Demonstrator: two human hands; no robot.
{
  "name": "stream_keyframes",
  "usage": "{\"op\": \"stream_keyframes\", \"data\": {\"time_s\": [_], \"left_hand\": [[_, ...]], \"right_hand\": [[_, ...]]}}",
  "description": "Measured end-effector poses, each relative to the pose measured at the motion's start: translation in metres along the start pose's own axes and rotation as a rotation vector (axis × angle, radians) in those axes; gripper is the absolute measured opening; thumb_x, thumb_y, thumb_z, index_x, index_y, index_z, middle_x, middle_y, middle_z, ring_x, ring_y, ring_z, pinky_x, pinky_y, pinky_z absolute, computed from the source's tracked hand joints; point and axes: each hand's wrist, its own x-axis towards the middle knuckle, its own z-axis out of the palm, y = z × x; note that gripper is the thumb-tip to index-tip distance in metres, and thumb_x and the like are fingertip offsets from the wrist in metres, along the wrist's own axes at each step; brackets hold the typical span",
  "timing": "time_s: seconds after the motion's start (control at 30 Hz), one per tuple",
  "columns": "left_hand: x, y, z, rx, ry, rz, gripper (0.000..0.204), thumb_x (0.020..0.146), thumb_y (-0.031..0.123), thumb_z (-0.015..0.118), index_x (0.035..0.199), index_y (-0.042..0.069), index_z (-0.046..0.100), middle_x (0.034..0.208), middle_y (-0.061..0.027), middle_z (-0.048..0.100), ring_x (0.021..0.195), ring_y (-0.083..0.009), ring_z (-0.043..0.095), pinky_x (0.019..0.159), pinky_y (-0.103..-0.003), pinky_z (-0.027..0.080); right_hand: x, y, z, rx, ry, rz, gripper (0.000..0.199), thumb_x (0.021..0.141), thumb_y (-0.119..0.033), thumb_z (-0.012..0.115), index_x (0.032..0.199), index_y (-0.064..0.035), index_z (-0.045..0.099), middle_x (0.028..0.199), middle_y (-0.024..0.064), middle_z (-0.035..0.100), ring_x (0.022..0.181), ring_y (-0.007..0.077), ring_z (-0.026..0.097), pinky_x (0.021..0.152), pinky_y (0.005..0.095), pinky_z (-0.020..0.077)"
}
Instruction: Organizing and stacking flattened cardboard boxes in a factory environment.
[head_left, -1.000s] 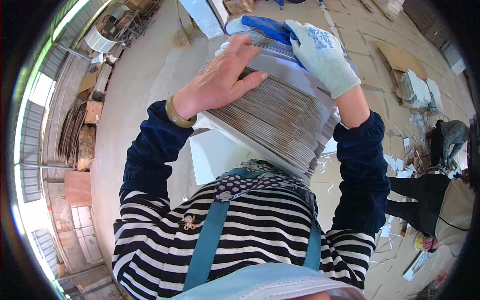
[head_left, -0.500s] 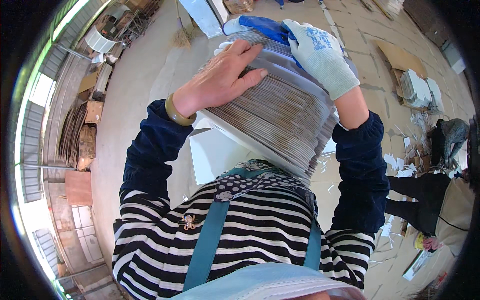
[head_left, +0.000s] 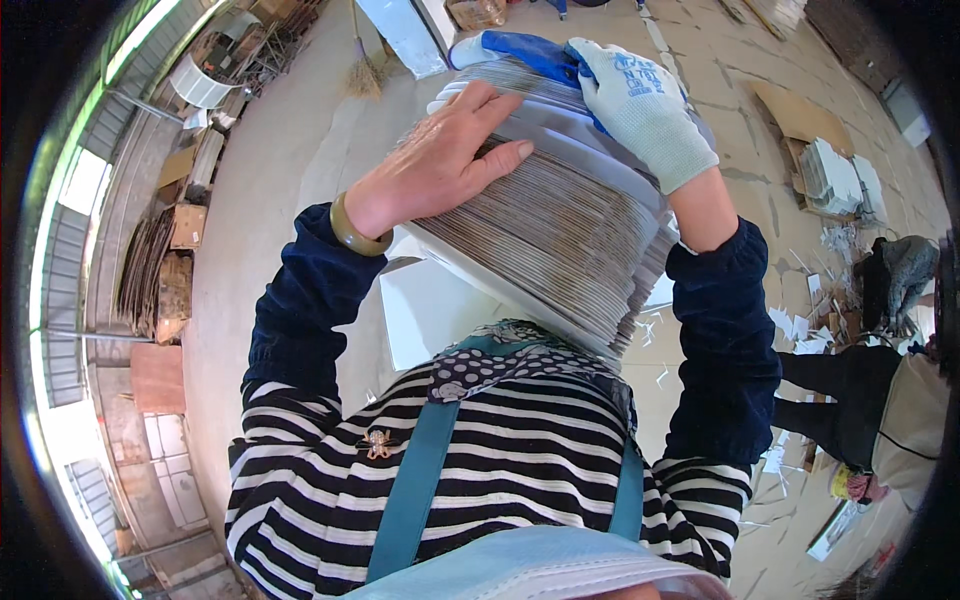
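A thick stack of thin grey-brown cardboard sheets (head_left: 560,210) stands tilted in front of my chest, edges facing me, with a paler band across its middle. My bare left hand (head_left: 450,145), a bangle at its wrist, lies on the stack's left side, thumb and fingers apart. At the far right of the stack, my right hand (head_left: 645,115) wears a white knitted glove with blue coating, its fingers curled and partly hidden. They close on the end of a loose blue-and-white glove (head_left: 525,52) that lies along the far edge.
White board (head_left: 430,305) lies below the stack. At right, two people (head_left: 830,400) work among paper scraps, and a pile of white sheets (head_left: 830,180) sits on cardboard. Cardboard bundles (head_left: 150,265) line the left wall. A broom (head_left: 362,75) stands at the back.
My hands and the stack have hardly moved; the right hand shifts very slightly against the loose glove. At right, the crouched person's arm has changed position.
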Motion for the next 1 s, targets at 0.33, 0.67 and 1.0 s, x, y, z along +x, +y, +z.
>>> {"op": "stream_keyframes", "data": {"time_s": [0.33, 0.67, 1.0], "left_hand": [[-0.010, 0.005, -0.003, 0.031, 0.046, -0.015, 0.049, 0.099, 0.034, 0.061, 0.131, -0.003, 0.054, 0.129, -0.0215, 0.053, 0.116, -0.0392, 0.057, 0.099, -0.043, 0.046], [-0.011, -0.003, -0.012, -0.406, -0.023, -0.258, 0.052, 0.101, 0.027, 0.061, 0.146, 0.007, 0.044, 0.112, -0.0089, 0.054, 0.089, -0.0138, 0.056, 0.082, -0.027, 0.046], [0.002, -0.007, -0.002, 0.068, -0.010, -0.034, 0.049, 0.102, 0.022, 0.050, 0.145, 0.000, 0.045, 0.131, -0.0225, 0.047, 0.101, -0.0423, 0.060, 0.091, -0.047, 0.046]], "right_hand": [[0.007, 0.002, 0.002, -0.061, -0.052, 0.028, 0.036, 0.099, -0.024, 0.051, 0.133, -0.0129, 0.059, 0.115, 0.0149, 0.069, 0.104, 0.0342, 0.067, 0.092, 0.0453, 0.0527], [-0.003, -0.006, -0.006, -0.057, -0.062, 0.005, 0.035, 0.100, -0.023, 0.050, 0.133, -0.0121, 0.057, 0.113, 0.0157, 0.068, 0.104, 0.0343, 0.067, 0.091, 0.0455, 0.0527], [-0.008, -0.007, -0.003, -0.039, -0.015, -0.022, 0.031, 0.100, -0.024, 0.052, 0.126, -0.0100, 0.059, 0.107, 0.0165, 0.069, 0.100, 0.0339, 0.069, 0.088, 0.0459, 0.0544]]}}
